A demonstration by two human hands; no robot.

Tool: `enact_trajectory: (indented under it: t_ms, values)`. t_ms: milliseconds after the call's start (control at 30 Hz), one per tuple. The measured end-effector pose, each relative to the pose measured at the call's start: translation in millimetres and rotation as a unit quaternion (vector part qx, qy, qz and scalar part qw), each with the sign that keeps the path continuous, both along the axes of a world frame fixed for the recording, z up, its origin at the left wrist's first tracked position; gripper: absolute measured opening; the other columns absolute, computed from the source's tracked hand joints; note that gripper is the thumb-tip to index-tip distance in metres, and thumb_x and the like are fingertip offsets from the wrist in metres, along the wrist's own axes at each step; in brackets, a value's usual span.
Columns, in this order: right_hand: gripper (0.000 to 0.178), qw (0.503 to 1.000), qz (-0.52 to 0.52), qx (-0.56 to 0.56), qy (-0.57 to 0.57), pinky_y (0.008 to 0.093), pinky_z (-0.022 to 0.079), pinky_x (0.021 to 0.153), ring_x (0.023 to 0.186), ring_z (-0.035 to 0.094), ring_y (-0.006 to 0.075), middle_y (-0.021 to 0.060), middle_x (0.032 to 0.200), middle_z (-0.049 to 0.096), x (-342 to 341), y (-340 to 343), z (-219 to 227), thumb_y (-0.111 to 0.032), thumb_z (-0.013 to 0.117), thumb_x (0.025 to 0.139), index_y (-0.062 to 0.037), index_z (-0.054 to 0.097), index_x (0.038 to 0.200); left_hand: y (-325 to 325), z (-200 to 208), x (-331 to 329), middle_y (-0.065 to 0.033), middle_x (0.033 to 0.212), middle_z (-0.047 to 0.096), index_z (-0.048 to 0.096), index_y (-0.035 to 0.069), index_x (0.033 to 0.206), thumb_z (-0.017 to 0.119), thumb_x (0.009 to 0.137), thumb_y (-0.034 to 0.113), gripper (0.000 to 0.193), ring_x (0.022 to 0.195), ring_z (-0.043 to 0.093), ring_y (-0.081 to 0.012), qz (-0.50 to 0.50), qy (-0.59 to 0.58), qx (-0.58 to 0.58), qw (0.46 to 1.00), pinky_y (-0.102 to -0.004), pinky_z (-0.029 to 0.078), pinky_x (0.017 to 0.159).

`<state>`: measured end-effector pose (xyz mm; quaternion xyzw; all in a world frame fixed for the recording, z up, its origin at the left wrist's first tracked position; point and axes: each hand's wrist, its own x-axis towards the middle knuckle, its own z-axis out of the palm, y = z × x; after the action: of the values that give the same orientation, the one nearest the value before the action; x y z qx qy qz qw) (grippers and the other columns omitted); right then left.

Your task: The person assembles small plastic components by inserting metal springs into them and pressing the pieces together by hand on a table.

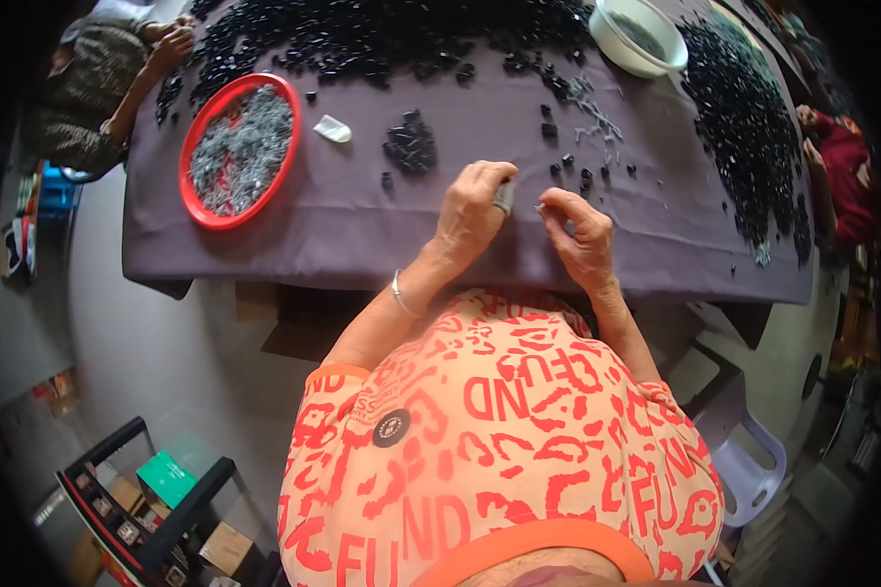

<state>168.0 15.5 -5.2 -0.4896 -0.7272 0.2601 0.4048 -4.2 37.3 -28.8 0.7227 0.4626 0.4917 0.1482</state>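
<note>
Grip, right hand (582, 235), right of centre in the frame: closed to a fingertip pinch, thumb against forefinger. Held a small pale part (539, 207) at the tips, over the near side of the tablecloth (313, 235); could not determine its type. Left hand (472, 207), centre of the frame: curled, fingers drawn together, just beside the right but apart from it. Showed a grey piece (504, 198) at the thumb side; could not determine whether worn or gripped.

Loose black parts (586, 178), right of centre: lay just beyond the right hand. Black pile (409, 147), above centre: lay near the left hand. White piece (333, 129): lay between that pile and a red basin (227, 221), upper left, filled with grey parts (255, 142). White bowl (636, 65), upper right: stood beside large black heaps (744, 147).

Faults, by judgement: could have dropped the pale part through a weak or off-centre pinch; could have scattered the loose black parts by brushing with the right knuckles.

Markings: large red capitals on the shirt (558, 440), lower centre, partly distorted by folds; round dark badge (393, 428), marks too small to tell. Green box (166, 479), lower left: bore unreadable pale marks.
</note>
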Motion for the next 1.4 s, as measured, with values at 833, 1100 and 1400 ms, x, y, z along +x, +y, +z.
enact_trajectory:
  t_ms: [833,1100,1400]
  values:
    - [0.007,0.990,-0.035,-0.047,0.126,0.0249,0.043,0.060,0.064,0.052,0.0128,0.0048,0.077,0.058,2,4,13,0.002,0.064,0.081,0.0002,0.058,0.086,-10,15,-5,-0.0130,0.102,0.065,0.058,0.000,0.108,0.060,0.087,0.007,0.022,0.089,0.066,-0.0238,-0.132,-0.586,-0.482,0.638,-0.0288,0.058,0.070]
    - [0.010,0.993,-0.018,0.016,0.115,0.0242,0.045,0.063,0.067,0.055,0.0130,0.0059,0.080,0.060,-10,2,21,0.004,0.063,0.080,0.0008,0.059,0.088,-30,29,15,-0.0121,0.098,0.065,0.060,-0.001,0.106,0.058,0.089,0.008,0.020,0.088,0.065,-0.0206,-0.129,-0.662,-0.447,0.587,-0.0268,0.054,0.070]
    - [0.010,0.996,-0.032,0.026,0.080,0.0245,0.046,0.063,0.067,0.056,0.0136,0.0068,0.081,0.061,-8,-3,19,0.004,0.064,0.080,0.0008,0.060,0.089,-40,28,19,-0.0121,0.099,0.065,0.059,-0.001,0.106,0.057,0.090,0.007,0.019,0.088,0.065,-0.0194,-0.082,-0.653,-0.445,0.607,-0.0265,0.055,0.071]
